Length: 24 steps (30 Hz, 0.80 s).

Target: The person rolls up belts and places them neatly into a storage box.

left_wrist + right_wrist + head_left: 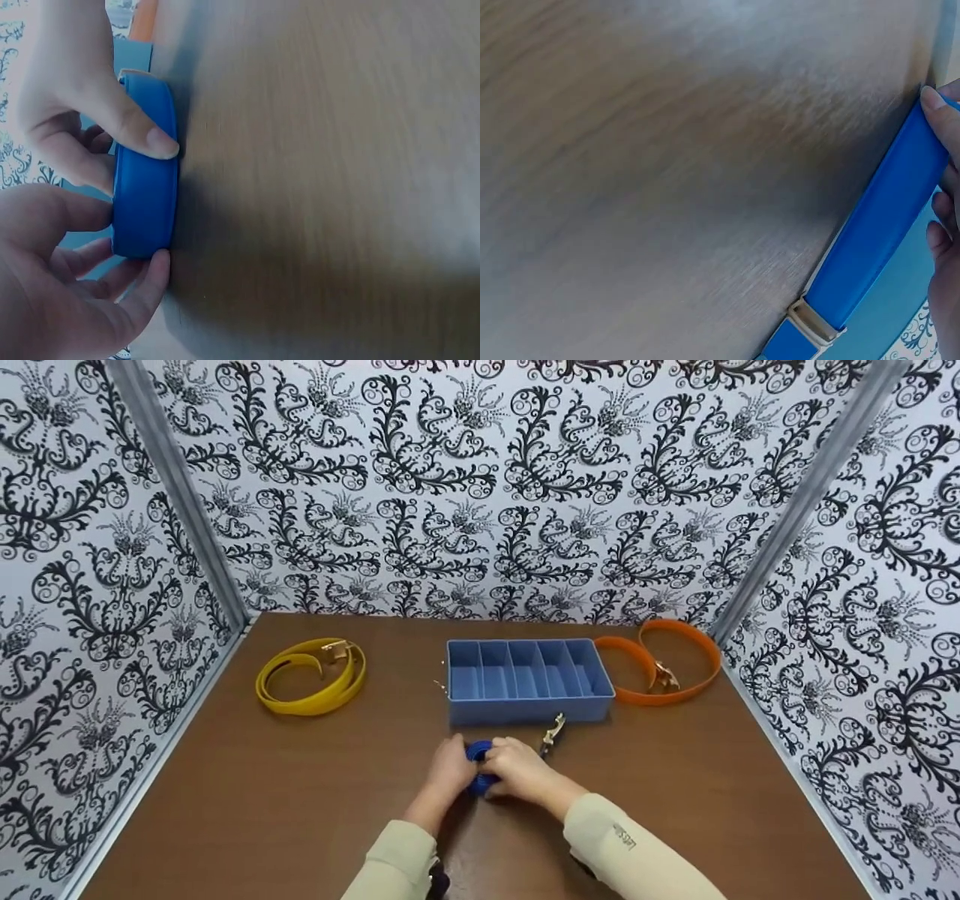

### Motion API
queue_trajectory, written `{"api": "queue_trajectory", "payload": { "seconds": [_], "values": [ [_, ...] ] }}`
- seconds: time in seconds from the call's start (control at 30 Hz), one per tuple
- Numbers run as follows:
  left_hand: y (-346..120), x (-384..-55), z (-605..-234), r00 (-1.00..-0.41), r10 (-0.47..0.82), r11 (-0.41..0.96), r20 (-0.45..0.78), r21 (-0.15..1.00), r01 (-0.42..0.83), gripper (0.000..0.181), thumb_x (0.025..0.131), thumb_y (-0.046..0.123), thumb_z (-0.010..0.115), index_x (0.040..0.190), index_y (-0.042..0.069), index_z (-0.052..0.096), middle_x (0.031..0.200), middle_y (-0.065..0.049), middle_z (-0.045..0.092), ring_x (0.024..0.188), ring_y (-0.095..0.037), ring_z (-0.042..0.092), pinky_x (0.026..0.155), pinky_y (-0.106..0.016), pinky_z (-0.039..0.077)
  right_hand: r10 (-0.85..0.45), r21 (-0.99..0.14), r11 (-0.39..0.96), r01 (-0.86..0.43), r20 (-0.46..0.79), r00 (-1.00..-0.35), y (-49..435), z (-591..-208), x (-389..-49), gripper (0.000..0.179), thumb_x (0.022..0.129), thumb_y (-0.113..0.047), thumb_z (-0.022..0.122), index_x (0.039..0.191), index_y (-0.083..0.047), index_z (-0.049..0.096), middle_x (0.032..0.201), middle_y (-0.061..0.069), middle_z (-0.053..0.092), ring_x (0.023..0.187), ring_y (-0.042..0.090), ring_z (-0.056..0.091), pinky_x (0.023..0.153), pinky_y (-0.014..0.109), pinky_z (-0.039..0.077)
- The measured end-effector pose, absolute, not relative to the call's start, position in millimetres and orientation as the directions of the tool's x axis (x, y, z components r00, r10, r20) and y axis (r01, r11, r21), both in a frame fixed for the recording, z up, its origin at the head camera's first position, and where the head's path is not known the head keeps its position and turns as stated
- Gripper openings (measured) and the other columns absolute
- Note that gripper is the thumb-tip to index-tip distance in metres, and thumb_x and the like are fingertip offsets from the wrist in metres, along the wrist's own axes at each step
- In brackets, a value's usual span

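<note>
A blue belt [146, 176] is wound into a coil standing on its edge at the near middle of the table. My left hand [452, 765] grips the coil from the left, thumb and fingers on its side. From the other side my right hand [517, 767] pinches the same belt, its thumb lying across the outer band in the left wrist view. A straight length of the belt runs out past my right hand to a gold-coloured buckle [553, 733], close to the front of the blue box. The inside of the coil is partly hidden by fingers.
A blue divided box [531, 710] stands just beyond my hands, its compartments bare. To the left lies a coiled yellow belt [311, 705] with a buckle. An orange belt [701, 686] lies looped at the box's right side. Patterned walls [450, 510] enclose the brown table [300, 810].
</note>
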<state>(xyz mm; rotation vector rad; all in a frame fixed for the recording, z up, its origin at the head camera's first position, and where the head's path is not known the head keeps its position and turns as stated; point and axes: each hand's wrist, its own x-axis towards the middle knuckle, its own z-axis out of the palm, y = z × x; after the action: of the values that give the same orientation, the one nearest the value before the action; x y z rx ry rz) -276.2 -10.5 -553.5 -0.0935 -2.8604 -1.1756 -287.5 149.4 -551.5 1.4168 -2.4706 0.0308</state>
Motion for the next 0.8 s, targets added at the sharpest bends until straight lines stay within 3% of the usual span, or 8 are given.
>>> {"api": "queue_trajectory", "payload": {
  "seconds": [0.23, 0.43, 0.63, 0.8],
  "values": [
    [-16.7, -280.0, -553.2, -0.988, 0.138, 0.713, 0.072, 0.685, 0.15, 0.028, 0.074, -0.006, 0.065, 0.102, -0.005, 0.064, 0.097, -0.019, 0.064, 0.094, -0.037, 0.061, 0.084, -0.046, 0.05, -0.876, 0.091, 0.466, -0.88, 0.188, -0.445, 154.0, -543.5, -290.3, 0.041, 0.063, -0.043, 0.085, 0.099, -0.024, 0.078, 0.087, -0.011, 0.068, 0.078, 0.015, 0.049, 0.067, 0.029, 0.039],
    [-21.6, -281.5, -550.2, -0.965, 0.246, 0.703, 0.086, 0.67, 0.239, 0.032, 0.072, -0.012, 0.064, 0.103, -0.002, 0.067, 0.098, -0.017, 0.067, 0.095, -0.034, 0.062, 0.086, -0.044, 0.049, -0.893, 0.09, 0.446, -0.89, 0.116, -0.436, 158.5, -532.8, -289.1, 0.043, 0.065, -0.028, 0.089, 0.106, -0.027, 0.077, 0.102, -0.014, 0.07, 0.086, 0.013, 0.05, 0.07, 0.028, 0.04],
    [-24.4, -280.2, -553.8, -0.957, 0.27, 0.687, 0.104, 0.675, 0.267, 0.032, 0.075, -0.012, 0.061, 0.105, -0.001, 0.068, 0.101, -0.017, 0.068, 0.097, -0.034, 0.062, 0.086, -0.045, 0.05, -0.909, 0.111, 0.398, -0.911, 0.181, -0.375, 157.6, -535.0, -290.6, 0.035, 0.062, -0.025, 0.088, 0.095, -0.025, 0.08, 0.091, -0.013, 0.071, 0.08, 0.015, 0.051, 0.067, 0.03, 0.04],
    [-26.4, -278.0, -557.0, -0.96, 0.23, 0.625, 0.161, 0.732, 0.272, 0.027, 0.077, -0.007, 0.065, 0.104, -0.004, 0.069, 0.101, -0.019, 0.069, 0.097, -0.036, 0.063, 0.085, -0.047, 0.05, -0.905, 0.118, 0.408, -0.906, 0.187, -0.383, 155.6, -536.4, -292.8, 0.037, 0.057, -0.03, 0.089, 0.093, -0.024, 0.08, 0.083, -0.012, 0.07, 0.077, 0.015, 0.05, 0.066, 0.029, 0.038]
  ]
}}
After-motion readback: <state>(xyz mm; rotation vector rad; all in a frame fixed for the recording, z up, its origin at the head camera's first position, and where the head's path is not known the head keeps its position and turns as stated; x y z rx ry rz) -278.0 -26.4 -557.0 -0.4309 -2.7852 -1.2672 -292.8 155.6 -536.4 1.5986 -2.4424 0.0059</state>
